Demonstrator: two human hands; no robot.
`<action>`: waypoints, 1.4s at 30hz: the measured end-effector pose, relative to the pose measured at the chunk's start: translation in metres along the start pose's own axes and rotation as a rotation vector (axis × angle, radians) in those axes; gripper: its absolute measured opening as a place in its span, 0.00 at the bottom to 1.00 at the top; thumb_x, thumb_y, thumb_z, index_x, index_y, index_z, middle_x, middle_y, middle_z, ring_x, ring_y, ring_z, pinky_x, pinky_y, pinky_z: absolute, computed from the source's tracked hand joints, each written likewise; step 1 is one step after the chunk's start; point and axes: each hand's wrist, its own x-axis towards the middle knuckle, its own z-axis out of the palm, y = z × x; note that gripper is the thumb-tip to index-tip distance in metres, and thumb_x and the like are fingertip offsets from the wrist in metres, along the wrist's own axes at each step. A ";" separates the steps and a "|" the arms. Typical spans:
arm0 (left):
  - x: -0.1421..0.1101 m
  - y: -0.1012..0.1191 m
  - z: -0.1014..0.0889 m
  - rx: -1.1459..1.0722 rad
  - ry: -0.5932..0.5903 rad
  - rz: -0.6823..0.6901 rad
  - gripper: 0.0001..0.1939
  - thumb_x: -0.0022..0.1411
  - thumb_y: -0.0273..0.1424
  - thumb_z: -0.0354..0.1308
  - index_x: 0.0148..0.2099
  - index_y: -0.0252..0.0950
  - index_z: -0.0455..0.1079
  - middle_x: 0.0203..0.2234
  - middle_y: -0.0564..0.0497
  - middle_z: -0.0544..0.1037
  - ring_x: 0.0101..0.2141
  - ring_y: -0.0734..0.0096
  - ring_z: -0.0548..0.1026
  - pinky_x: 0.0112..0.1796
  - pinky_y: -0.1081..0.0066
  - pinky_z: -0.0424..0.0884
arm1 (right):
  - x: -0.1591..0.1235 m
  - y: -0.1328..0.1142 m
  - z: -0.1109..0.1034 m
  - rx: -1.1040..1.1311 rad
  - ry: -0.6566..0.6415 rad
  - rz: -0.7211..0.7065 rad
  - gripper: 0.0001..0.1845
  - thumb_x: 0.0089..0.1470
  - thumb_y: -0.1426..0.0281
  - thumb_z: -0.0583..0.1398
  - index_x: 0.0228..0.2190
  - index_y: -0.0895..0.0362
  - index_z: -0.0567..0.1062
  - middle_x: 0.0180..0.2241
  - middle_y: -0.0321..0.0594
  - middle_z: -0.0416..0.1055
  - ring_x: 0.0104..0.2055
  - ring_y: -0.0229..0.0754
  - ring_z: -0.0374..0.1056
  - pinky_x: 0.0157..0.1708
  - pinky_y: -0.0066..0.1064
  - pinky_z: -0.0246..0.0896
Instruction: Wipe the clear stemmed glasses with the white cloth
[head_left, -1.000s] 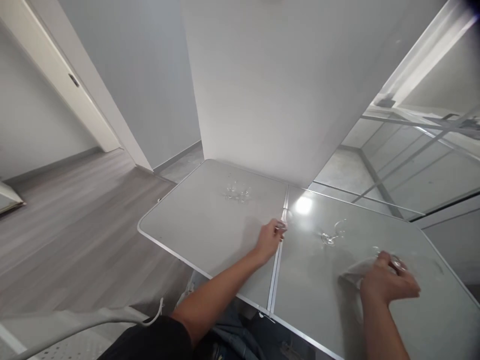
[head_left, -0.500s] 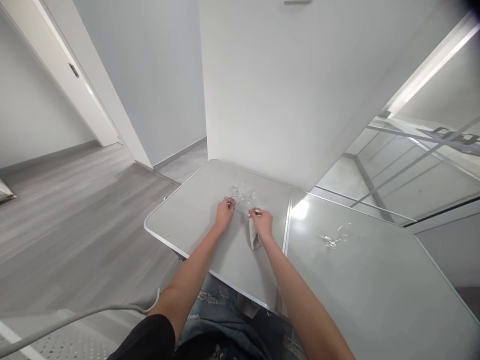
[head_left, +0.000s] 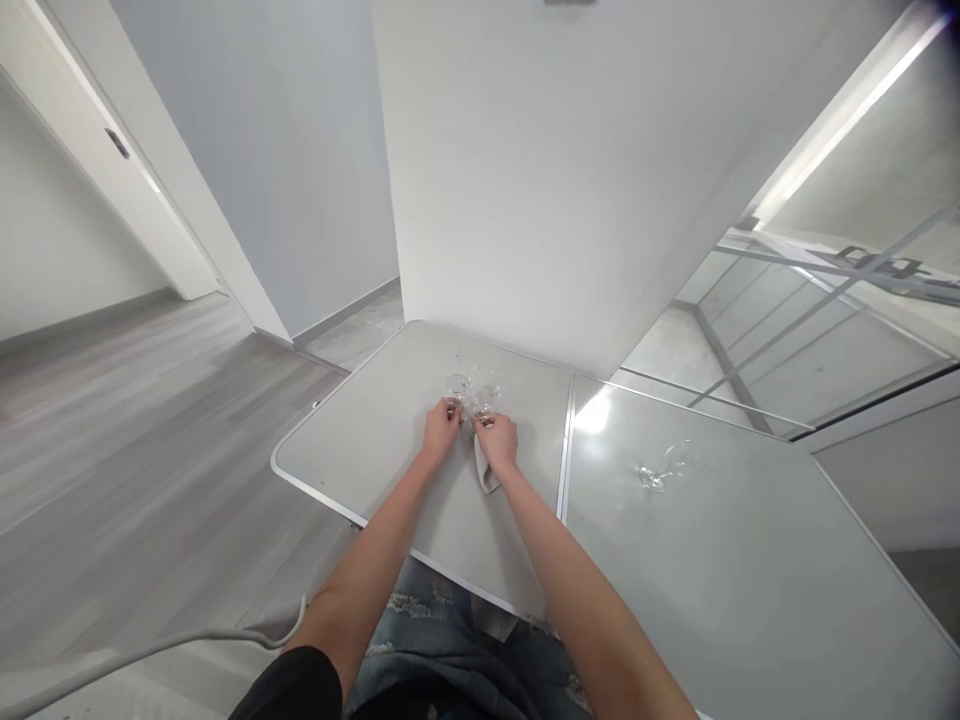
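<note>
My left hand (head_left: 442,428) is closed around the low part of a clear glass (head_left: 457,384), whose round rim shows above the fingers. Close beside it, my right hand (head_left: 497,440) grips another clear glass (head_left: 484,402) and also a pale cloth (head_left: 486,472) that hangs below the fingers. Both held glasses are low at the tabletop; whether their bases touch it I cannot tell. Further transparent glassware shows just behind the hands, its outlines overlapping. Another clear glass (head_left: 660,472), seemingly stemmed, stands apart on the right half of the table.
The grey table (head_left: 360,440) has a metal rim and a centre seam (head_left: 565,450). A white wall block (head_left: 510,200) meets its back edge. Glass panels (head_left: 810,330) with metal bars lie beyond at the right. A pale cable (head_left: 187,637) runs at the lower left.
My hands came left from the seam and the right half, carrying glasses and cloth, to the glassware on the left half. In the last half second they drew slightly closer together.
</note>
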 end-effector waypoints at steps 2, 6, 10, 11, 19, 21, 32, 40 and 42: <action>-0.001 0.002 0.000 -0.004 -0.002 0.002 0.10 0.66 0.35 0.55 0.45 0.36 0.71 0.33 0.47 0.80 0.27 0.69 0.79 0.34 0.70 0.73 | -0.001 -0.002 -0.002 0.017 -0.009 0.001 0.14 0.54 0.60 0.61 0.37 0.53 0.82 0.34 0.44 0.80 0.39 0.49 0.76 0.40 0.33 0.65; -0.009 0.010 -0.007 0.036 0.023 -0.017 0.14 0.62 0.36 0.59 0.49 0.37 0.70 0.36 0.47 0.81 0.26 0.69 0.78 0.34 0.69 0.72 | -0.020 0.009 -0.025 0.094 0.001 -0.001 0.26 0.47 0.58 0.66 0.49 0.53 0.76 0.34 0.41 0.79 0.40 0.48 0.74 0.40 0.33 0.64; -0.033 0.019 -0.025 0.142 0.149 -0.026 0.21 0.59 0.43 0.62 0.49 0.37 0.69 0.33 0.48 0.80 0.28 0.65 0.77 0.34 0.69 0.69 | -0.059 0.064 -0.085 0.153 0.136 0.025 0.21 0.50 0.53 0.64 0.41 0.52 0.77 0.32 0.39 0.79 0.34 0.46 0.73 0.39 0.34 0.63; -0.041 0.019 -0.028 0.168 0.218 -0.009 0.21 0.60 0.45 0.61 0.49 0.37 0.69 0.31 0.50 0.79 0.29 0.65 0.76 0.33 0.70 0.68 | -0.068 0.083 -0.104 0.139 0.226 0.064 0.20 0.50 0.52 0.64 0.38 0.53 0.77 0.31 0.40 0.78 0.33 0.46 0.73 0.39 0.34 0.63; -0.096 0.023 -0.012 0.416 -0.769 0.553 0.23 0.68 0.43 0.51 0.22 0.36 0.61 0.17 0.54 0.67 0.21 0.74 0.61 0.27 0.71 0.51 | -0.055 0.210 -0.216 -0.052 0.582 0.446 0.53 0.38 0.48 0.68 0.60 0.66 0.65 0.36 0.53 0.79 0.44 0.58 0.73 0.45 0.41 0.64; -0.100 0.027 -0.006 0.485 -0.868 0.672 0.23 0.69 0.41 0.49 0.23 0.36 0.62 0.19 0.53 0.69 0.22 0.74 0.62 0.27 0.69 0.49 | -0.035 0.224 -0.222 -0.024 0.541 0.422 0.53 0.37 0.49 0.68 0.59 0.67 0.67 0.36 0.52 0.80 0.45 0.59 0.73 0.46 0.43 0.64; -0.103 0.031 -0.010 0.587 -0.827 0.749 0.22 0.70 0.38 0.47 0.23 0.36 0.63 0.18 0.52 0.70 0.20 0.73 0.62 0.27 0.67 0.46 | -0.024 0.163 -0.181 0.043 0.458 0.135 0.26 0.53 0.53 0.58 0.35 0.61 0.84 0.37 0.51 0.81 0.42 0.56 0.76 0.44 0.38 0.66; -0.103 0.037 -0.010 0.587 -0.855 0.736 0.20 0.69 0.35 0.49 0.24 0.36 0.62 0.20 0.52 0.72 0.21 0.73 0.64 0.27 0.67 0.47 | -0.018 0.065 -0.075 0.203 0.034 -0.053 0.22 0.53 0.52 0.59 0.29 0.57 0.82 0.34 0.45 0.82 0.39 0.52 0.76 0.41 0.35 0.66; -0.103 0.035 -0.010 0.562 -0.850 0.739 0.20 0.69 0.35 0.50 0.24 0.36 0.62 0.20 0.52 0.72 0.21 0.73 0.64 0.27 0.67 0.47 | -0.012 0.060 -0.066 0.142 0.011 -0.049 0.23 0.56 0.52 0.58 0.29 0.57 0.82 0.31 0.46 0.81 0.36 0.51 0.76 0.39 0.36 0.66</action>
